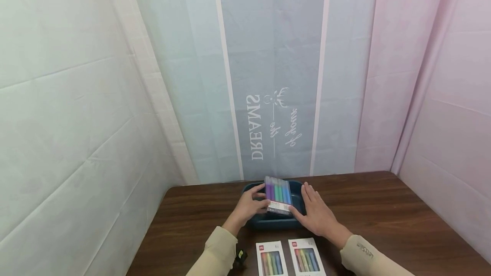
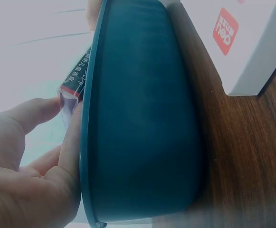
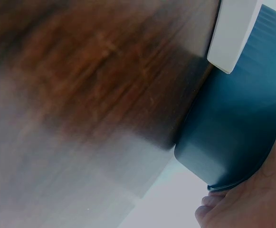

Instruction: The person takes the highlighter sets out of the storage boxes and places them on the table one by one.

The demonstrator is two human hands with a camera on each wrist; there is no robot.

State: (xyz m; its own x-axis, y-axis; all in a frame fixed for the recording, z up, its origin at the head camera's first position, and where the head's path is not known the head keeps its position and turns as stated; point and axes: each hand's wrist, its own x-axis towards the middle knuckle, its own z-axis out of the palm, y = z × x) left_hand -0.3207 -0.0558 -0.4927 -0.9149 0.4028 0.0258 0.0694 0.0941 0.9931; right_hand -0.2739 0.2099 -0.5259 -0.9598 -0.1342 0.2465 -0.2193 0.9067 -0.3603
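Observation:
A clear pack of coloured markers [image 1: 278, 195], purple through green to blue, is tilted over a dark teal plastic bin [image 1: 274, 225]. My left hand [image 1: 248, 203] pinches the pack by its left edge, fingers and thumb apart along it. In the left wrist view, the end of the marker pack [image 2: 76, 78] shows beyond the bin's rim, right by my fingertips. My right hand [image 1: 316, 214] lies at the bin's right rim with straight fingers, its thumb at the pack's lower right corner. The bin's inside is partly hidden by the pack and hands.
Two white boxes with windows showing coloured sticks, a left box [image 1: 271, 259] and a right box [image 1: 307, 257], lie in front of the bin. A small black object [image 1: 240, 258] is beside the left sleeve. Fabric walls [image 1: 276, 54] surround the brown wooden table [image 1: 376, 216].

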